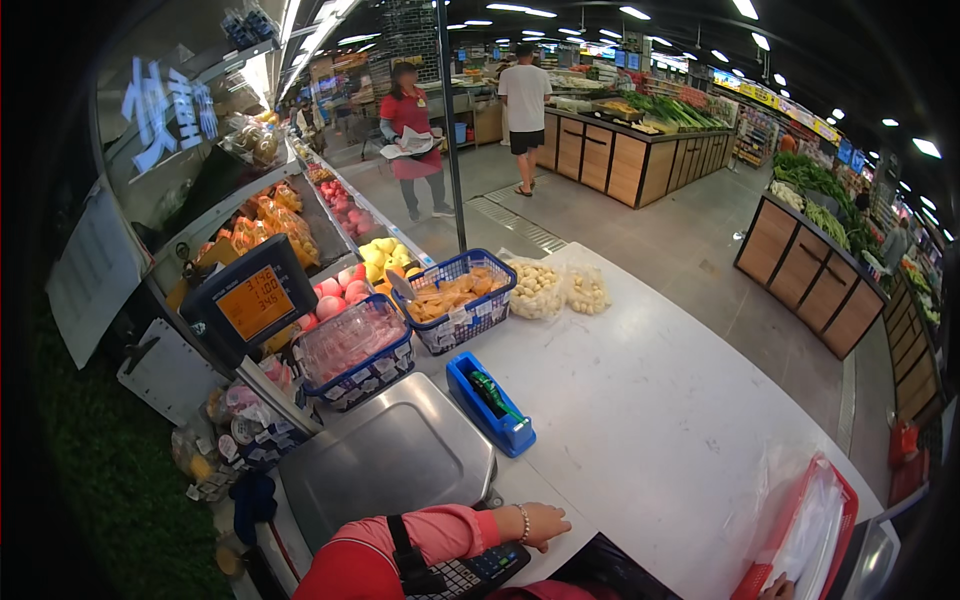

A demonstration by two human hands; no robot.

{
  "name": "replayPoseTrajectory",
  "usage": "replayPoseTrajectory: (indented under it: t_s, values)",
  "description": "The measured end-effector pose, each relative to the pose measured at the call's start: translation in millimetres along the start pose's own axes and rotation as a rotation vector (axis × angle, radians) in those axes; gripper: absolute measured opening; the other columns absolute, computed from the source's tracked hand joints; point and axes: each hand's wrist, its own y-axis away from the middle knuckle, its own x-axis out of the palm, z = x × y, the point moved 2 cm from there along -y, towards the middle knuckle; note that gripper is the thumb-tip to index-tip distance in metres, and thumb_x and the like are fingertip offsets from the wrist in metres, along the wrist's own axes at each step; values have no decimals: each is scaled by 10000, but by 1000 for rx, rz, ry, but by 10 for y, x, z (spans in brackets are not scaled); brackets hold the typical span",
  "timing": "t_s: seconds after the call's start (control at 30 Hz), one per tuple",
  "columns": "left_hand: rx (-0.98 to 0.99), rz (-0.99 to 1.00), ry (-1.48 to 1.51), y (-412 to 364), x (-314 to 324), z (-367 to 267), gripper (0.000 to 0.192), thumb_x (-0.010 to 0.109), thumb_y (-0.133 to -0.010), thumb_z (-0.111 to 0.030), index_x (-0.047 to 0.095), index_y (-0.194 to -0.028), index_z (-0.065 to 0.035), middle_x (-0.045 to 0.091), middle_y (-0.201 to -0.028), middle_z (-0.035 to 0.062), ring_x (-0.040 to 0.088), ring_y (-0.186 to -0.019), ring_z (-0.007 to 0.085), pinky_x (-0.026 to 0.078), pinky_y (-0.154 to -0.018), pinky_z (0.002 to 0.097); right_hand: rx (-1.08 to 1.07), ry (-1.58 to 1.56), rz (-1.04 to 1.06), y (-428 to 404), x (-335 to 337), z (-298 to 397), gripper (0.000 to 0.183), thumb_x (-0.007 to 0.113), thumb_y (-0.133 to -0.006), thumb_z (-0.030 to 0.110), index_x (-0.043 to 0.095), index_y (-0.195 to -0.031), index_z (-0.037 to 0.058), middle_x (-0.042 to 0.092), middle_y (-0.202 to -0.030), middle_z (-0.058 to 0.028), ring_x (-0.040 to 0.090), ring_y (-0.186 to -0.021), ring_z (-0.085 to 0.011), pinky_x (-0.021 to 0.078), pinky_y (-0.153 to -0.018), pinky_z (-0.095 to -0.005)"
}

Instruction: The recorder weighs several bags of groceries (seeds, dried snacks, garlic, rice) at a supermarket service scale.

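Observation:
My left hand [544, 526], with a beaded bracelet at the wrist, is over the white counter [637, 405] beside the scale's keypad [480, 566]. Its fingers are loosely bent and hold nothing. Only the fingertips of my right hand [778, 588] show at the bottom edge, against clear plastic bags [810, 529] in a red plastic basket [846, 499]; whether they grip a bag is hidden. Left of the counter, the scale's metal platform [390, 450] bears nothing, and its display [255, 300] is lit orange. A blue tape dispenser [491, 405] holding green tape stands beside the platform.
Blue baskets hold clear-wrapped pink items [352, 345] and packaged orange-brown food [457, 294]. Two plastic bags of pale round items [536, 289] lie beside them. Fruit bins [349, 206] line the left. Past the counter are a person in red [409, 124], a person in white [525, 97] and vegetable stands [637, 161].

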Motion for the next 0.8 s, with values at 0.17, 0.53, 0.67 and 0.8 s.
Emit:
replayPoseTrajectory:
  t_s: [0.17,0.53,0.67,0.8]
  values:
    - [9,-11,-10,8,8,-4,575,789,-734,-278,534,-1198,-54,552,-1156,196,583,-1077,374,506,-876,457,52,-39,53,4,-51,29,456,565,-941,407,699,-777,3,660,-807,-226,607,-735,-387,479,-677,-469]
    - [22,30,-10,26,-24,-3,584,767,-765,-283,511,-1241,-61,539,-1154,187,562,-1092,366,495,-887,445,-95,170,-2,26,106,-213,400,593,-930,372,685,-772,16,664,-773,-188,611,-700,-364,485,-634,-445]
    - [18,14,-7,34,-2,20,590,764,-768,-284,512,-1255,-65,549,-1147,185,566,-1090,361,494,-887,439,166,-272,32,-11,444,-489,444,570,-982,277,493,-668,-27,462,-525,-111,397,-436,-184,333,-446,-370]
    - [20,-2,-10,24,-12,19,586,760,-773,-277,514,-1262,-68,559,-1137,185,568,-1090,360,488,-896,433,133,-306,31,12,383,-420,393,579,-983,231,475,-680,3,435,-533,-50,385,-432,-109,315,-401,-301]
